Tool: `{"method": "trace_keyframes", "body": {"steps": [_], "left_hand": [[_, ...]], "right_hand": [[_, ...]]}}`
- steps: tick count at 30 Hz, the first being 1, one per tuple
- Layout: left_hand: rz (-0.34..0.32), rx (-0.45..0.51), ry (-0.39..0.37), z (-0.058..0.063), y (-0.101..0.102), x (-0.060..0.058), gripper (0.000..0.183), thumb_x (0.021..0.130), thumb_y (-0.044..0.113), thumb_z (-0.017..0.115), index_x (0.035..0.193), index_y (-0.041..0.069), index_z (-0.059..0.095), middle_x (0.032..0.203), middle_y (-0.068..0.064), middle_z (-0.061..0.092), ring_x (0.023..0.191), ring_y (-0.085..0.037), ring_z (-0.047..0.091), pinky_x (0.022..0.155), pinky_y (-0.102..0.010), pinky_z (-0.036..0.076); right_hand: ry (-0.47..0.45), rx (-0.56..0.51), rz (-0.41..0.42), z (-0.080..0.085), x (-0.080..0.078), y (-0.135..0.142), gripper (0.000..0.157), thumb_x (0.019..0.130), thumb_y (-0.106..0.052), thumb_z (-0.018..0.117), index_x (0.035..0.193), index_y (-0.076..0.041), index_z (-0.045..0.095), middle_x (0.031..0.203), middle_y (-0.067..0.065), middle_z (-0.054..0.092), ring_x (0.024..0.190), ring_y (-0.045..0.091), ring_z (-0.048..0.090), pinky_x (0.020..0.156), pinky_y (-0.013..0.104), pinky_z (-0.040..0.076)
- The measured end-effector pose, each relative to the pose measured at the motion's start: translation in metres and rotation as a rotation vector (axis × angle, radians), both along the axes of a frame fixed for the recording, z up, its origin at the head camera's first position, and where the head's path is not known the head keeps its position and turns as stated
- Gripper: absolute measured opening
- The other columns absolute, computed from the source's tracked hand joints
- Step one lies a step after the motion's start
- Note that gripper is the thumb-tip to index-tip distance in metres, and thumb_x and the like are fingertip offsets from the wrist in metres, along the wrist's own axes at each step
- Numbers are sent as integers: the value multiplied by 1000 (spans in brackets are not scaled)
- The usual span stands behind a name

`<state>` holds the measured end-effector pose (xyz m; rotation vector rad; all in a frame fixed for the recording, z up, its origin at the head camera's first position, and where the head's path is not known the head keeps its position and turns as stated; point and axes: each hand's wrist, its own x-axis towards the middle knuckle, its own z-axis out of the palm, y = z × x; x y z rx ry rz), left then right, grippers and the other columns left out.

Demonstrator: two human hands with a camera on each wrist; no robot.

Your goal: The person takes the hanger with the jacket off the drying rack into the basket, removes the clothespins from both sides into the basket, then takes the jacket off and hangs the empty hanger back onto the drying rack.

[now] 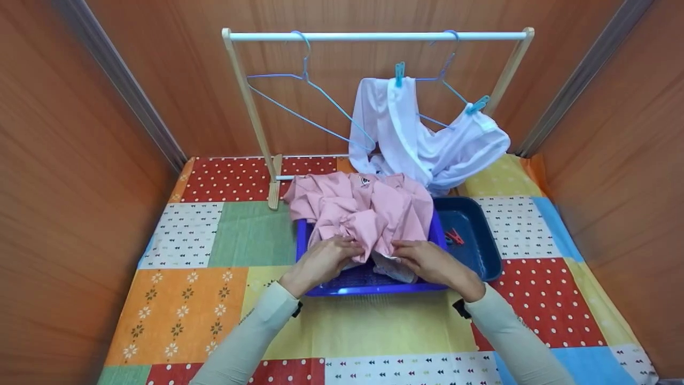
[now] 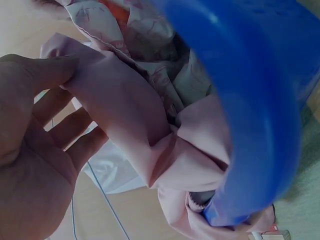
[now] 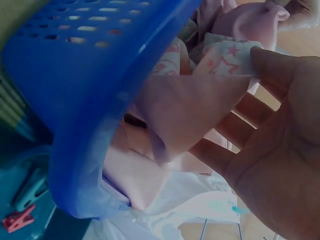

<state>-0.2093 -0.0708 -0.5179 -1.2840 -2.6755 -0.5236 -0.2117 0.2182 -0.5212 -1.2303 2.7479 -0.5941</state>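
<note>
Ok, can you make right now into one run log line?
left hand: pinches pink garment | right hand: pinches same garment | blue basket: under garment | white garment: on hanger with teal pegs

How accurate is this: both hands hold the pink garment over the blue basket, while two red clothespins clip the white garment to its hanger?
The clothespin colour is wrong: the head view shows two teal clothespins clipping the white garment to its hanger. The rest stands: left hand and right hand hold the pink garment over the blue basket.
</note>
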Motion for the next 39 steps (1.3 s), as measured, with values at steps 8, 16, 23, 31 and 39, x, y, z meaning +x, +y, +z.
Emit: {"method": "trace_keyframes", "body": {"steps": [8,16,23,31,39], "left_hand": [[-51,-127,-1,-10,5,4,24,99,12,56,115,19,72,115,5,72,106,-15,68,93,-31,54],[-71,-106,-111,-11,3,7,25,94,10,60,115,17,73,114,2,73,108,-15,68,100,-38,50],[-15,-50,-143,10,-5,8,20,95,17,61,112,16,71,107,2,74,100,-15,69,99,-43,50],[193,130,-140,33,-22,-17,29,94,16,63,122,9,67,121,-9,70,115,-28,65,99,-44,51],[319,283,-48,25,-45,-56,36,89,12,69,123,1,66,125,-17,67,120,-34,61,106,-47,45]], "right_hand": [[-69,41,34,-9,5,-5,22,97,-10,58,113,-11,72,119,3,69,98,18,68,88,39,56],[-65,98,65,-8,6,-6,16,96,-12,60,106,-11,73,108,2,70,90,17,66,84,37,56],[-86,120,-9,11,5,1,18,98,-18,58,107,-12,72,102,0,70,85,15,63,81,37,56],[35,-100,-181,41,-16,10,19,92,-12,65,110,-9,71,107,5,73,98,25,69,88,44,55],[144,-268,-256,45,-57,12,32,89,-9,69,121,-4,67,125,16,67,121,35,61,105,49,45]]}}
